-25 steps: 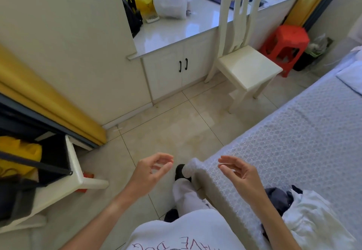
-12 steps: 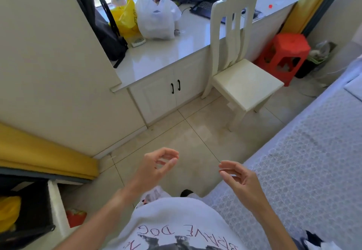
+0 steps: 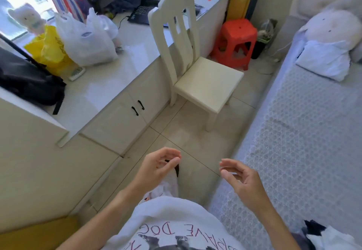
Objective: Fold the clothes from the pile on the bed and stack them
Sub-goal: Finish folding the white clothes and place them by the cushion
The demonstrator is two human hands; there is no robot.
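Hovering bare over glossy floor tiles, your left hand [image 3: 156, 168] and right hand [image 3: 242, 181] grasp nothing, fingers loosely curled.
Crumpled clothes pile [image 3: 329, 236] lies beside you on the bed's [image 3: 305, 151] honeycomb-textured cover.

Both arms reach out in front of the body, bare from the elbow down. The left hand [image 3: 156, 168] is held up in the air with its palm turned toward the right. Its fingers [image 3: 170, 152] are bent softly, and the thumb sits close under them. It holds nothing. The right hand [image 3: 242, 182] is up at about the same height, a little way apart from the left. Its palm faces left, its fingers are loosely curled, and it holds nothing too.
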